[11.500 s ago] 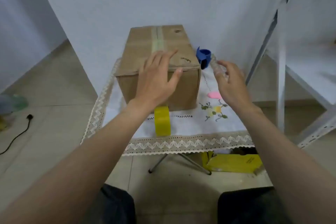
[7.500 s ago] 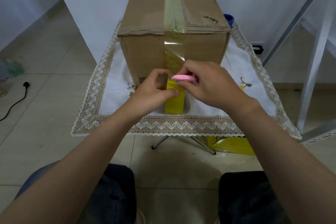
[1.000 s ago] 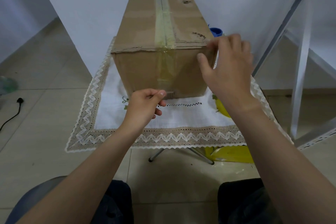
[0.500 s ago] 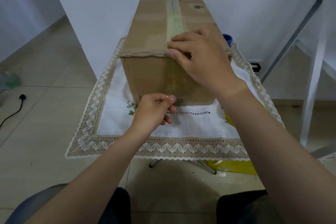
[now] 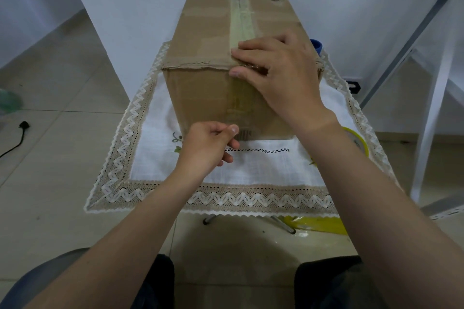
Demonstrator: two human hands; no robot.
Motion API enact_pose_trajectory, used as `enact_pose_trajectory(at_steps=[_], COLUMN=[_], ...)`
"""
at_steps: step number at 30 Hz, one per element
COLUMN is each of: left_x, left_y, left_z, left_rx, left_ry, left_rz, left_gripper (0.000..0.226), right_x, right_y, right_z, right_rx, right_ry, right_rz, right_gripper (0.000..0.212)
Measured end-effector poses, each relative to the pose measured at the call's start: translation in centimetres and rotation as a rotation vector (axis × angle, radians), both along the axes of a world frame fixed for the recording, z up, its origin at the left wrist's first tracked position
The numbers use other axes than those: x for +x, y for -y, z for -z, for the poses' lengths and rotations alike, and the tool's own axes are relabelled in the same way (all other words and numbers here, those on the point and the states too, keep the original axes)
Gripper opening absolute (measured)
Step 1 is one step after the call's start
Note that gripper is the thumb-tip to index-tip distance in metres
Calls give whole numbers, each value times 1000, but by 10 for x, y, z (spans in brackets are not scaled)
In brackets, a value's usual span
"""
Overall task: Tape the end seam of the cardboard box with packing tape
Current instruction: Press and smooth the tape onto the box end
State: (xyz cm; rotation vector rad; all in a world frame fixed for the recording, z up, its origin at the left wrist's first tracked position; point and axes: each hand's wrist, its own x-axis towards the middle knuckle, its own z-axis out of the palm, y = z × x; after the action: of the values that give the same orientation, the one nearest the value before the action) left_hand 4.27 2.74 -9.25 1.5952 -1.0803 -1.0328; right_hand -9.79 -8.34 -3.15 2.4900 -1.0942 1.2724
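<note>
A brown cardboard box (image 5: 208, 47) is seen standing on a white lace-edged cloth (image 5: 263, 170), its near end face turned toward the viewer. A strip of clear tape (image 5: 241, 20) is laid along the middle of the box top and carried over the near top edge, down the end face toward the box's bottom.

The right hand (image 5: 278, 70) is laid flat and spread over that near top edge, right of centre, fingers on the top and thumb on the end face, pressing the tape where it folds over. Nothing is gripped by it. The left hand (image 5: 208, 145) is held loosely curled at the foot of the end face, thumb and forefinger pinched together; whether the tape's lower end is caught between them cannot be told.

The step in hand is judged to be the smoothing down of the strip already applied. Next, the tape would need to be rubbed flat down the end face to the bottom.

To the right of the box, a yellow tape roll (image 5: 356, 140) is partly hidden by the right forearm, and a blue object (image 5: 316, 45) shows behind the right hand.
</note>
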Motion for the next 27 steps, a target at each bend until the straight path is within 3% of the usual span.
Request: enact_pose_trajectory(at_steps=[6, 13, 19, 27], left_x=[4, 6, 6, 6], left_y=[0, 1, 1, 2], left_z=[-3, -4, -4, -3], left_rx=[40, 52, 51, 53], left_ry=[-26, -57, -52, -61], left_rz=[18, 8, 6, 0], left_gripper=[11, 11, 10, 11], right_x=[0, 0, 10, 3], right_y=[-5, -11, -11, -5], right_z=[18, 30, 12, 26], right_rx=[-160, -124, -40, -161], right_ry=[-8, -93, 107, 15], right_rz=[92, 151, 138, 133], right_gripper=[44, 65, 35, 44])
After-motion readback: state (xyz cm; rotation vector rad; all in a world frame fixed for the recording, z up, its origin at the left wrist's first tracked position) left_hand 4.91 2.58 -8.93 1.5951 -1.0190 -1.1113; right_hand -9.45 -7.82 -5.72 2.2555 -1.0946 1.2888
